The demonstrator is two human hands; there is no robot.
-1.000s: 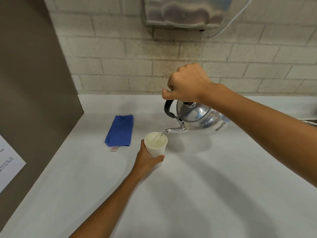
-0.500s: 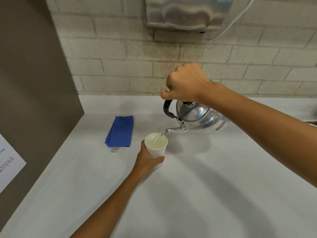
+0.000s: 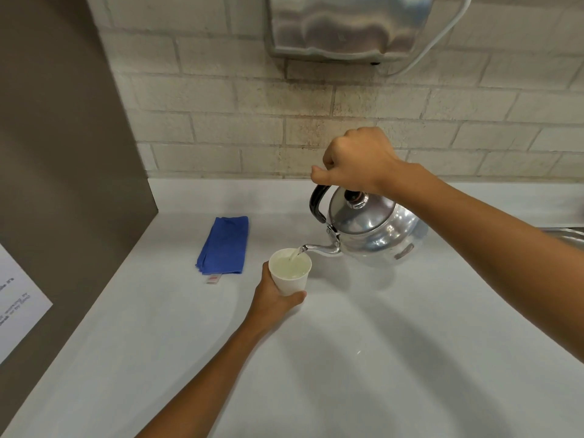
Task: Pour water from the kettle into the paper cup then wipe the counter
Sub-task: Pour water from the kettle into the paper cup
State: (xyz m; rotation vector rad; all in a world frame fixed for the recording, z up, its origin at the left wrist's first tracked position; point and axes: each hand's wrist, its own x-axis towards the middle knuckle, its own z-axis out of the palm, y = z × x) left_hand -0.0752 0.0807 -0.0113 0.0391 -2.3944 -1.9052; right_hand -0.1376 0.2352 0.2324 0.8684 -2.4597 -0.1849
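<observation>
A shiny steel kettle (image 3: pixel 376 232) with a black handle hangs tilted above the white counter (image 3: pixel 379 358), its thin spout over a white paper cup (image 3: pixel 291 281). A stream of water runs from the spout into the cup, which is nearly full. My right hand (image 3: pixel 354 161) grips the kettle's handle from above. My left hand (image 3: pixel 271 298) wraps around the cup's lower half and holds it on the counter. A folded blue cloth (image 3: pixel 223 245) lies flat to the left of the cup, apart from both hands.
A brick wall (image 3: pixel 221 128) runs along the back of the counter, with a metal dispenser (image 3: pixel 344 25) mounted above the kettle. A dark panel (image 3: pixel 63 184) with a white paper sheet (image 3: pixel 17 308) walls off the left side. A steel sink edge (image 3: pixel 565 232) shows at far right.
The water level in the cup has risen. The kettle and both hands have stayed in nearly the same place, with the pour still running.
</observation>
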